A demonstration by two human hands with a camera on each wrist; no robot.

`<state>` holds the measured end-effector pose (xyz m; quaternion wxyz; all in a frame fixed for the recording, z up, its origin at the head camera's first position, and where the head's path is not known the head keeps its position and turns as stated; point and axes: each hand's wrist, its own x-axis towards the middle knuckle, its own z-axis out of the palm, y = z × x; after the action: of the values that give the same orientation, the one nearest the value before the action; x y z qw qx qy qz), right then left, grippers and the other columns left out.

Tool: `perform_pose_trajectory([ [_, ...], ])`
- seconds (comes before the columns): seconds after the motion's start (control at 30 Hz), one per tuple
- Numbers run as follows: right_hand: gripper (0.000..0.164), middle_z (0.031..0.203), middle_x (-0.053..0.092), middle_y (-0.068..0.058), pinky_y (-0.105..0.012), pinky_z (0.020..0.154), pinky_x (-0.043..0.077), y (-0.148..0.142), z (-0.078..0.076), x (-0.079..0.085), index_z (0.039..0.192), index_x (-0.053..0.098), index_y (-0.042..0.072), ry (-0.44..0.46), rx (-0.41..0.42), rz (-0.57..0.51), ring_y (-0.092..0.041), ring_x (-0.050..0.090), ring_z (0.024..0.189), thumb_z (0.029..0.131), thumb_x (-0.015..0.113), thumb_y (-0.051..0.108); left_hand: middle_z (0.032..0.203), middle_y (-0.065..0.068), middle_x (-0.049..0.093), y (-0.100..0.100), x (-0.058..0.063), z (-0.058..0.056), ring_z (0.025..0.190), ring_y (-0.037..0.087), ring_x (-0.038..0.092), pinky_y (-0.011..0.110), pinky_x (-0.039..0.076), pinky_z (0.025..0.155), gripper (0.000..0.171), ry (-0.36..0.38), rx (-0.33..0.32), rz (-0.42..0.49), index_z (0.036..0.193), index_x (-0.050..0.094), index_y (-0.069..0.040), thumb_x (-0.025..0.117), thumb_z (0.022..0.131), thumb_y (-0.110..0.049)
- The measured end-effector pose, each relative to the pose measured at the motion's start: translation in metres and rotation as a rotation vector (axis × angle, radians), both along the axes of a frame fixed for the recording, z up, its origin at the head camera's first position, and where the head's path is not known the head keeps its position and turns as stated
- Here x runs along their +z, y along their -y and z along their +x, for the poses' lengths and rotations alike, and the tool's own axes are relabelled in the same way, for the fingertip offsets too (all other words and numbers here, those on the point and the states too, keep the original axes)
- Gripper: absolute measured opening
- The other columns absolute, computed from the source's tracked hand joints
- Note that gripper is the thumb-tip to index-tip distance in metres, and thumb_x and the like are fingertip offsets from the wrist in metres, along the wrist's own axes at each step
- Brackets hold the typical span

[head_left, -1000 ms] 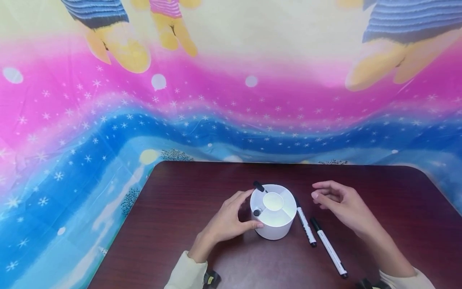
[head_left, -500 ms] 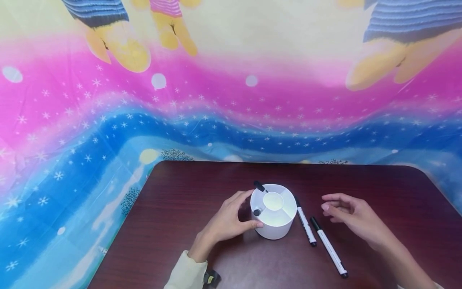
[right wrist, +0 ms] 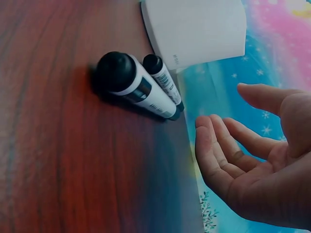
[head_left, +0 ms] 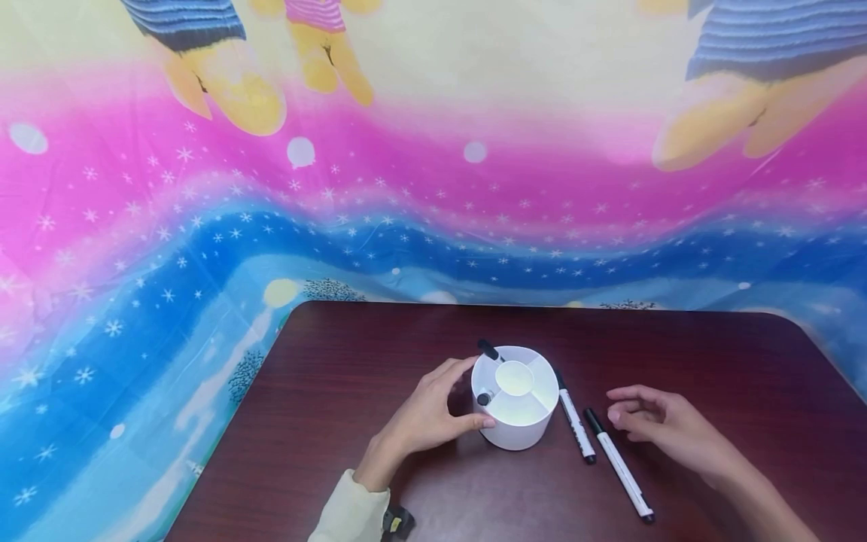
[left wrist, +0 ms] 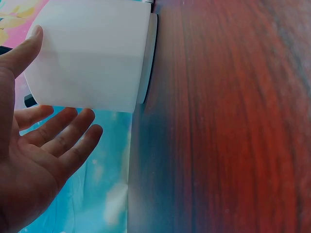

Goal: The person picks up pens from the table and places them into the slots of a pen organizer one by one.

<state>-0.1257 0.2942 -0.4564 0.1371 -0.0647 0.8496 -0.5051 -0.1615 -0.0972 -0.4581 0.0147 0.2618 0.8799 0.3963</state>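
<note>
A round white pen holder [head_left: 518,435] with a central cup and divided outer compartments stands on the table. Two black-capped markers poke above its left side, one at the back [head_left: 488,350] and one at the front [head_left: 484,399]. My left hand [head_left: 427,410] holds the holder from the left, thumb against the front wall and fingers round the far side. To the right lie two white markers with black caps, one close beside the holder [head_left: 577,425], the other further right [head_left: 622,468]. Near that outer marker hovers my right hand [head_left: 677,429], fingers loosely bent, holding nothing.
The dark red-brown wooden table [head_left: 325,361] has rounded back corners. Behind it hangs a colourful printed cloth [head_left: 406,188]. A black strap [head_left: 398,521] sits at the left cuff.
My right hand has moved down toward me and slightly right, away from the pen holder. My left hand, the holder and the markers stay where they were.
</note>
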Motion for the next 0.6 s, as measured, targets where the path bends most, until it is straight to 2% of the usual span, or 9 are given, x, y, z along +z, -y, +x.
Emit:
perform_pose_trajectory([
  [0.23,0.056,0.133,0.07,-0.023,-0.029,0.084,0.064,-0.004,0.003,-0.006,0.149,0.053,-0.01,0.057,0.007,0.021,-0.004,0.074,0.103,0.108,0.067,0.025,0.142,-0.009,0.064,0.0,0.001,0.001,0.126,0.012,0.064,0.037,0.056,0.11,0.092,0.003,-0.001,0.001,0.162,0.047,-0.03,0.09,0.084,-0.052],
  [0.47,0.061,0.131,0.073,-0.021,-0.032,0.081,0.064,-0.007,0.006,-0.01,0.152,0.05,-0.01,0.123,0.003,0.017,-0.007,0.075,0.103,0.107,0.069,0.026,0.14,-0.009,0.064,0.0,0.001,0.0,0.124,0.012,0.065,0.037,0.057,0.109,0.091,0.0,0.001,0.001,0.162,0.047,-0.03,0.091,0.084,-0.05],
  [0.6,0.06,0.126,0.075,-0.018,-0.031,0.078,0.062,-0.008,0.009,-0.013,0.151,0.051,-0.011,0.114,0.021,0.013,-0.004,0.074,0.1,0.106,0.07,0.024,0.14,-0.009,0.064,0.0,0.001,0.0,0.125,0.012,0.065,0.036,0.057,0.109,0.091,0.002,0.001,-0.001,0.162,0.047,-0.03,0.091,0.084,-0.05],
])
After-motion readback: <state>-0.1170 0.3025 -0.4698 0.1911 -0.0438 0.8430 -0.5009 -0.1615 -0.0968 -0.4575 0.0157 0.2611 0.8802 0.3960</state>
